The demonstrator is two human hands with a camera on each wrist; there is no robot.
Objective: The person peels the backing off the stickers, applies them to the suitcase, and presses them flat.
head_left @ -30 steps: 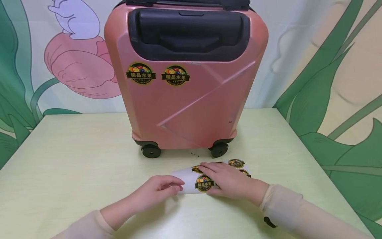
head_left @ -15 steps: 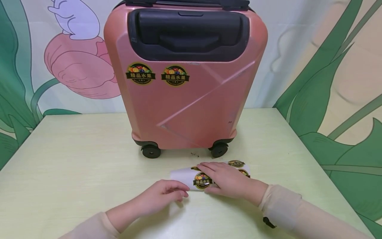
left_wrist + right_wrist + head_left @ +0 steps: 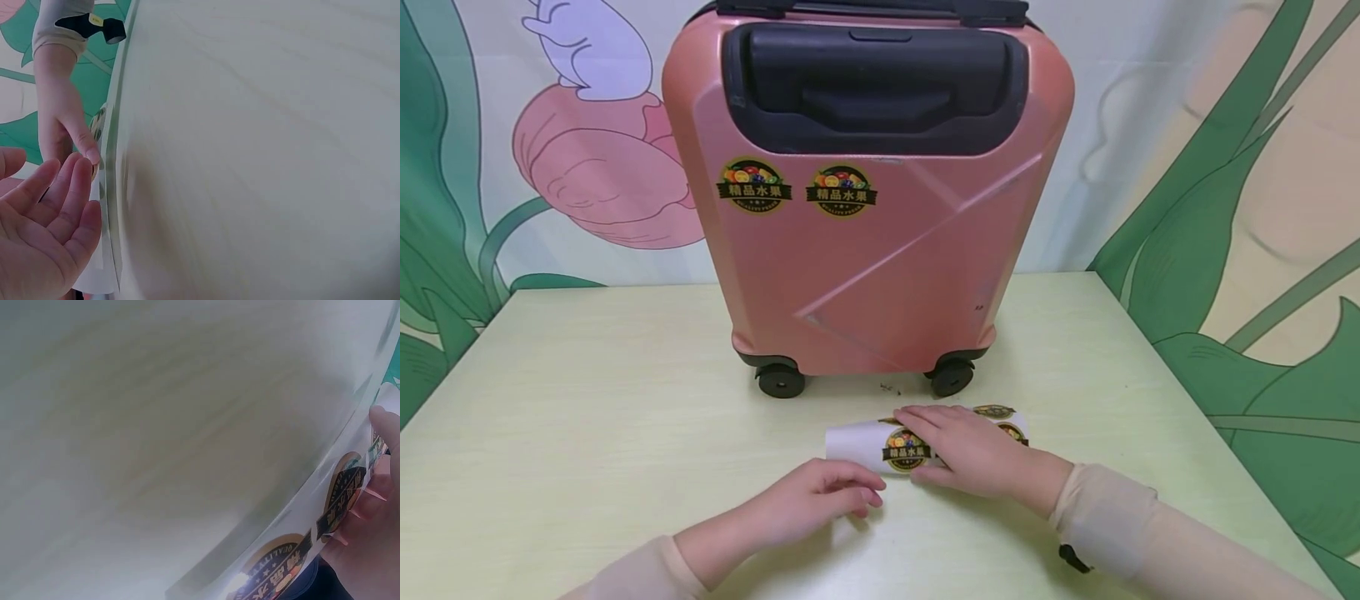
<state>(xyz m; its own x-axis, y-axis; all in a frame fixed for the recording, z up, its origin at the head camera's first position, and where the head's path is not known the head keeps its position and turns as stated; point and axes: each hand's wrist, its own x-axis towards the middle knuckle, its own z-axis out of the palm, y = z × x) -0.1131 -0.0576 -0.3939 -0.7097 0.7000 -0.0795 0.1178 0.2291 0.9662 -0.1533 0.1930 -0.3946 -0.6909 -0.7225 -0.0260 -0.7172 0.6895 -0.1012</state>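
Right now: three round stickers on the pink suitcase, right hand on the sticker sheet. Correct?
Count's off: the head view shows two round stickers on the pink suitcase, not three. The right hand is on the sticker sheet, as you said.

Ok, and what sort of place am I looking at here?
Probably an indoor work or filming corner, though I can't be sure. It shows in the cartoon-printed backdrop behind a pale table, with a pink suitcase standing there and a sticker sheet in front of it.
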